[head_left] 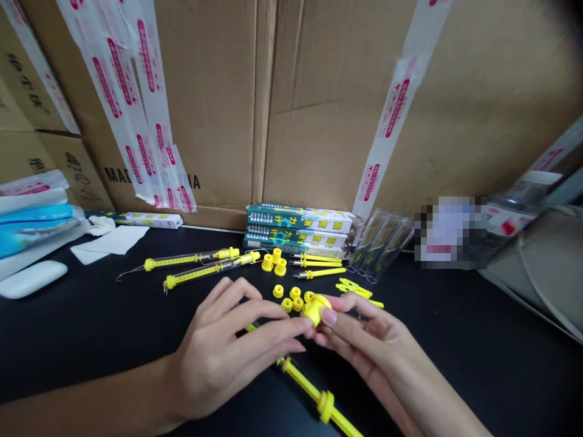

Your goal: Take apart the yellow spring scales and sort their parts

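Observation:
My left hand (237,346) and my right hand (364,337) meet over the black table (455,364), both pinching a small yellow cap (315,311) between fingertips. Under my hands lies a long yellow rod (314,394) with a collar, partly hidden by my left fingers. Just beyond the cap sit several loose yellow caps (291,300). Two assembled yellow-and-clear tube gauges (200,267) lie to the left. Thin yellow hooked rods (319,264) lie behind.
Stacked green printed boxes (298,227) stand against taped cardboard cartons (319,109). Clear plastic tubes (380,243) lean beside the boxes. White paper (112,240), a white case (30,279) and blue packets (31,218) are at the left.

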`<action>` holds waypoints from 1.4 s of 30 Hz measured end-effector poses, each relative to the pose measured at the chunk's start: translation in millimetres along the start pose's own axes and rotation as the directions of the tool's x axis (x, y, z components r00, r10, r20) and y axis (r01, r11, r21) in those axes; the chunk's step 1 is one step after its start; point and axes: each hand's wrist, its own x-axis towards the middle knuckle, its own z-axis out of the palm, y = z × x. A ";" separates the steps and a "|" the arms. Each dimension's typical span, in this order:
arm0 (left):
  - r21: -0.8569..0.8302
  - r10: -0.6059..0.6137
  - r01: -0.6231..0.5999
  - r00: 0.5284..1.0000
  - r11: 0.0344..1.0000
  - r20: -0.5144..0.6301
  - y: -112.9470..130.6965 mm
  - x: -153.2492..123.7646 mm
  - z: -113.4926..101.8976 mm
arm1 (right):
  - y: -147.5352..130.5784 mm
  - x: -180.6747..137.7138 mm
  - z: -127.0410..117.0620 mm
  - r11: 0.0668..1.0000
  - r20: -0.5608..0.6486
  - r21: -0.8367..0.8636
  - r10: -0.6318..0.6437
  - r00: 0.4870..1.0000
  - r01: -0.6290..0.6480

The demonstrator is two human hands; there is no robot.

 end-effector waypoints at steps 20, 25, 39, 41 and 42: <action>-0.009 -0.041 0.041 0.999 0.999 0.004 0.8 -0.7 2.7 | -1.7 -2.0 -12.3 0.452 0.160 -0.712 -0.640 0.751 0.537; -0.062 -0.080 0.080 0.997 0.995 0.002 -1.4 0.0 4.4 | -0.8 1.3 -12.3 0.165 0.308 -0.785 -0.732 0.607 0.597; -0.035 -0.004 0.005 1.000 0.999 0.031 -1.4 -0.2 1.8 | -2.3 8.8 -7.4 0.841 0.007 -0.456 -0.324 0.946 0.292; -0.004 0.021 -0.021 1.000 1.000 0.001 0.4 2.2 0.3 | -4.5 6.7 -5.5 0.863 0.017 -0.432 -0.284 0.959 0.263; 0.012 0.031 -0.031 0.999 0.999 -0.016 1.4 3.3 -0.2 | -5.2 5.8 -4.9 0.868 0.022 -0.424 -0.274 0.961 0.257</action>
